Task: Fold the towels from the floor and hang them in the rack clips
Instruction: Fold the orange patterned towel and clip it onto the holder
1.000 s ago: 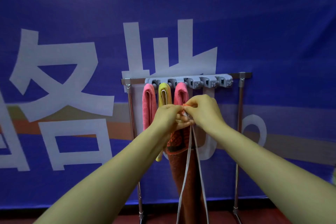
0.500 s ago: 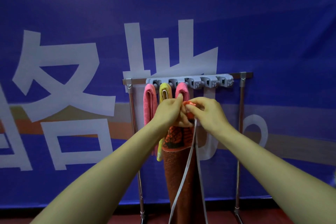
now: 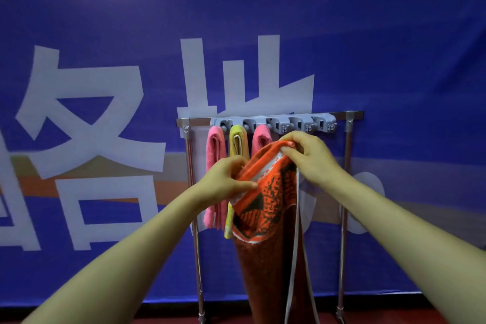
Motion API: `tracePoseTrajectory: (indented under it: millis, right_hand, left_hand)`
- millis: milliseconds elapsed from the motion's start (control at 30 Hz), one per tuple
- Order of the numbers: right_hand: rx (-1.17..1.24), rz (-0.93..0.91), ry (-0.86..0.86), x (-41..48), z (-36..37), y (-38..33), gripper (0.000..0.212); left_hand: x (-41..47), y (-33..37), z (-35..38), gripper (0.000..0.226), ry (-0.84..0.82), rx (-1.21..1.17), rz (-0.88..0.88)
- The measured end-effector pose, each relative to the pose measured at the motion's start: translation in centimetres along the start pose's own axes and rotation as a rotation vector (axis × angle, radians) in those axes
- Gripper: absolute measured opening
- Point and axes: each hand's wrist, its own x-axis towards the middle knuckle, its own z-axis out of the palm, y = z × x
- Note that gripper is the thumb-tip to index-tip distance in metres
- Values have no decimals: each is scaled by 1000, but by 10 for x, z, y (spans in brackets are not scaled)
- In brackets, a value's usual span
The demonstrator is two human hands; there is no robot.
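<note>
An orange patterned towel [image 3: 265,200] with a white hem hangs in front of the rack, its lower part dark red-brown. My left hand [image 3: 223,179] pinches its lower left edge. My right hand [image 3: 307,155] grips its top edge just below the grey clip bar [image 3: 273,123]. On the rack hang a pink towel [image 3: 214,166], a yellow towel [image 3: 236,142] and another pink towel [image 3: 260,137], each in one of the three left clips. The right clips hold nothing.
The rack stands on two chrome legs [image 3: 344,218] against a blue banner wall [image 3: 105,87] with large white characters. A thin white cord [image 3: 295,244] dangles down in front of the orange towel. A strip of red floor [image 3: 157,319] shows at the bottom.
My hands have moved apart from a tight pinch: the right one rose toward the clip bar, the left dropped. The orange towel's top edge has spread open between them.
</note>
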Motion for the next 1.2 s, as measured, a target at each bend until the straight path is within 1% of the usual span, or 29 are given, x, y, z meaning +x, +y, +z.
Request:
tracePoseTrajectory:
  millis: [100, 167, 267, 367, 467, 500, 533, 600, 633, 667, 733, 767, 833, 900, 967, 1067, 1200]
  right_hand:
    - [-3, 41, 62, 1, -5, 9, 12]
    - [9, 51, 95, 2, -7, 12, 13]
    - [10, 82, 129, 2, -8, 15, 12]
    - [-15, 105, 165, 0, -10, 18, 11]
    - [-108, 117, 139, -5, -16, 22, 12]
    - [-134, 106, 136, -6, -18, 23, 12]
    - [-152, 86, 159, -7, -19, 21, 12]
    - [-153, 26, 270, -6, -23, 13, 12]
    - [-153, 8, 301, -5, -24, 11, 12]
    - [-178, 11, 276, -3, -25, 10, 13]
    - [-270, 72, 87, -4, -26, 17, 14]
    - [-275, 106, 26, -7, -25, 23, 13]
    - [-194, 138, 55, -12, -26, 29, 11]
    - [-138, 113, 107, -10, -26, 27, 10]
    - [-81, 114, 119, -6, -27, 24, 8]
    - [13, 108, 126, 0, -27, 20, 9]
    - [21, 91, 160, 2, -24, 19, 10]
  left_hand:
    - [-5, -3, -1, 39, 61, -68, 38]
    - [-5, -5, 0, 39, 62, -36, 102]
    - [-2, -9, 0, 29, 42, 96, 172]
    - [1, -12, -2, 14, 55, 255, 161]
    - [3, -5, -12, 11, 33, 474, 157]
    - [5, 0, -17, 11, 85, 516, 167]
    - [9, 8, -23, 11, 198, 523, 183]
    - [19, 24, -33, 7, 487, 425, 234]
    - [23, 32, -35, 6, 557, 375, 255]
    - [24, 37, -34, 6, 541, 372, 261]
    - [25, 33, -31, 10, 389, 457, 230]
    - [24, 27, -30, 10, 351, 492, 203]
    - [21, 16, -30, 8, 376, 467, 159]
    - [22, 11, -30, 9, 444, 368, 147]
    - [22, 13, -29, 9, 479, 255, 125]
    - [22, 16, -32, 2, 519, 96, 123]
    - [21, 15, -33, 3, 525, 41, 124]
